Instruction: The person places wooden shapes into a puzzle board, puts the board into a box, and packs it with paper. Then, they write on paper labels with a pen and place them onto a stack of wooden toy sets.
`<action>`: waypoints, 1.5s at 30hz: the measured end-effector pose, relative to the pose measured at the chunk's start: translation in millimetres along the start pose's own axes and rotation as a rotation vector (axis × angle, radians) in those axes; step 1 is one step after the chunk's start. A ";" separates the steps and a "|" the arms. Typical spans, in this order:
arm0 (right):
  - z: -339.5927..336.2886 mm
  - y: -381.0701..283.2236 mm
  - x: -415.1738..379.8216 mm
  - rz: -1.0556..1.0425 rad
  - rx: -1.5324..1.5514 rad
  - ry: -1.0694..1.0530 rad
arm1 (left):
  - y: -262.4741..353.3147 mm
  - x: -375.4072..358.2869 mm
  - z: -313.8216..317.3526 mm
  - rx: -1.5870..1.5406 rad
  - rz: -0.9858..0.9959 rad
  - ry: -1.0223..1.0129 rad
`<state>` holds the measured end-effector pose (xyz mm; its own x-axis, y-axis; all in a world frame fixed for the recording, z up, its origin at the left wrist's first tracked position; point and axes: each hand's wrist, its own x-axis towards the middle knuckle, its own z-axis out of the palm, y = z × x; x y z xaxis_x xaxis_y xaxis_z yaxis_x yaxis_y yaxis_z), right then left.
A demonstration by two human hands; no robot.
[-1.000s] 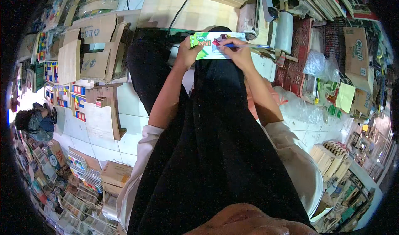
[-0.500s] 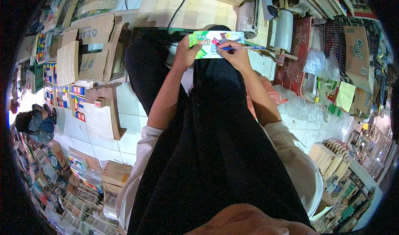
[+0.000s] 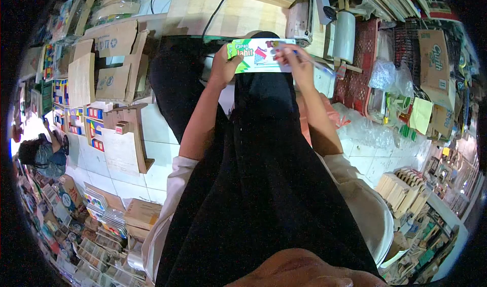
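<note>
My left hand (image 3: 223,68) grips the left end of a green and white printed card (image 3: 258,62), its thumb lying on the front. The card reads "Papan Jahit" and seems to have more cards behind it at the left edge. Over the card's right part is my right hand (image 3: 296,64), its fingers closed on a pen (image 3: 320,68) that is blurred by motion. Whether the pen's tip touches the card cannot be made out. Black cloth (image 3: 266,96) covers my lap below the card.
A wooden table (image 3: 253,19) with a black cable stands ahead. To the right are a roll of film (image 3: 345,36) and a red crate (image 3: 357,74). Cardboard pieces (image 3: 114,58) and boxed coloured blocks (image 3: 95,127) lie left. Another person (image 3: 45,152) is at the far left.
My right hand has moved slightly right, and the pen now slants down to the right. My left hand keeps its hold on the card. The far-left person's arm has shifted.
</note>
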<state>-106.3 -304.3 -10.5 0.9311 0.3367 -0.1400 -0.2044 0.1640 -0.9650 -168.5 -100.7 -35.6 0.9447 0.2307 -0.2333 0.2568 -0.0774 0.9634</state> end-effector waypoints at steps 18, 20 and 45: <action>-46.6 -23.6 -9.7 -0.046 -0.375 0.226 | 2.4 -0.3 -0.9 -0.419 -0.079 -0.047; -59.7 -36.9 -6.7 -0.243 -0.711 0.212 | -0.9 0.2 -2.2 -0.317 -0.045 -0.045; -14.3 -149.5 96.1 -0.252 -0.361 0.021 | -12.6 5.6 1.0 -0.329 -0.021 -0.005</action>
<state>18.1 -309.8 117.1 0.9452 0.3079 0.1088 0.1449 -0.0968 -0.9847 -166.3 -99.4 -49.2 0.9412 0.2237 -0.2533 0.1974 0.2447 0.9493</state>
